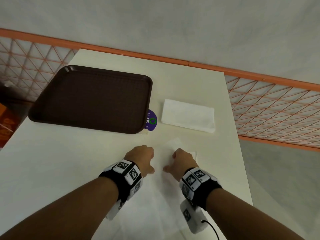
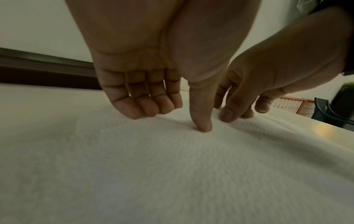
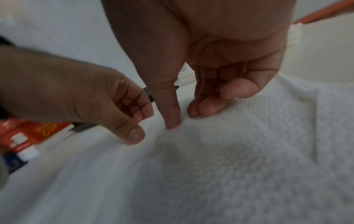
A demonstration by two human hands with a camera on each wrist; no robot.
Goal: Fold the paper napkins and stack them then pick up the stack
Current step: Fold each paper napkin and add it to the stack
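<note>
The head view was evenly and softly lit, its straight orange railing bowed by the wide lens. Both wrist views were dimmer, the right one smeared with blur. There the right hand cast a soft grey shadow on the white textured paper napkin.

I'm at a cream surface against an orange lattice railing. Plain grey wall behind it, grey floor to my right. Orange box low on my left. Light is dim, even.
</note>
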